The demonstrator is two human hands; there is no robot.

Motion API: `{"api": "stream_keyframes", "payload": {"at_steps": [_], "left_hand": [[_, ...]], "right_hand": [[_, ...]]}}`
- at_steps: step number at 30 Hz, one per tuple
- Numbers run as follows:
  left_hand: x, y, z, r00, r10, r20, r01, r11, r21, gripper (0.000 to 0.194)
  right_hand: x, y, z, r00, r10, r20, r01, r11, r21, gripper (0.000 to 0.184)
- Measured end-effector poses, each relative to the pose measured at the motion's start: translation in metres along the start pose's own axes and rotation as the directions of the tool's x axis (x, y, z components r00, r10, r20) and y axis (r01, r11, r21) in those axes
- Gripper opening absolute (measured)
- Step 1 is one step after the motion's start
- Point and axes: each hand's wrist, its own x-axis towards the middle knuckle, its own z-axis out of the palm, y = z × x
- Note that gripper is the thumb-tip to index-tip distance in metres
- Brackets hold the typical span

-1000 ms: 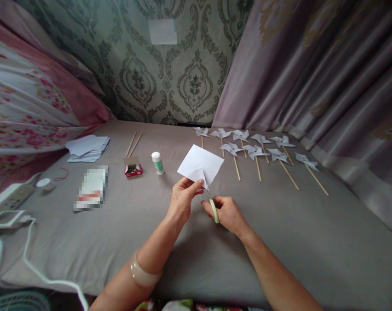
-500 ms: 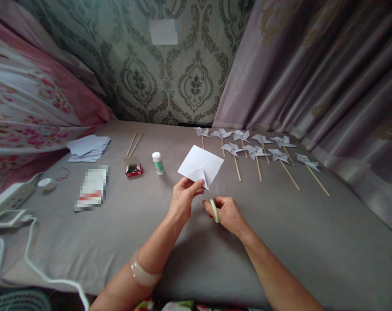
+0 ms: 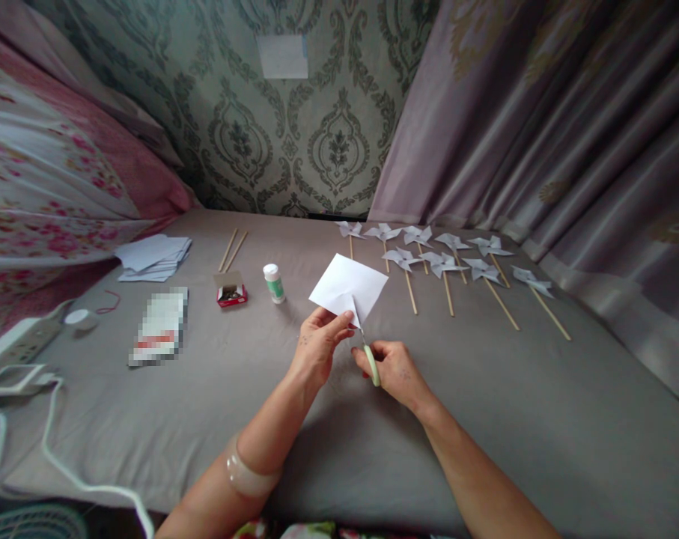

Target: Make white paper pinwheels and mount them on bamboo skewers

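My left hand (image 3: 317,346) pinches the near corner of a white paper square (image 3: 347,285), holding it up over the grey bed sheet (image 3: 541,419). My right hand (image 3: 392,368) is closed round the pale green handles of small scissors (image 3: 369,361). Their blades reach into the paper's near corner, right beside my left thumb. A clear bangle sits on my left forearm.
Several white paper pinwheels on wooden sticks (image 3: 445,263) lie in rows at the right. A small glue bottle (image 3: 273,282), a red box of pins (image 3: 230,290), two bare sticks (image 3: 231,249), a paper stack (image 3: 153,257), a blurred packet (image 3: 159,326) and a power strip with cable (image 3: 13,352) lie left.
Almost nothing differs: both hands keep their hold, and the scissors' blades stay at the paper's near corner.
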Motion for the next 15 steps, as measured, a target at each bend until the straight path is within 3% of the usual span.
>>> {"api": "stream_keyframes", "payload": {"at_steps": [15], "left_hand": [[0.001,-0.0001,0.0008,0.998,-0.068,0.008,0.068,0.996,-0.049,0.035]], "right_hand": [[0.0,-0.0018,0.0003,1.0,0.003,0.001,-0.003,1.0,0.008,0.034]]}}
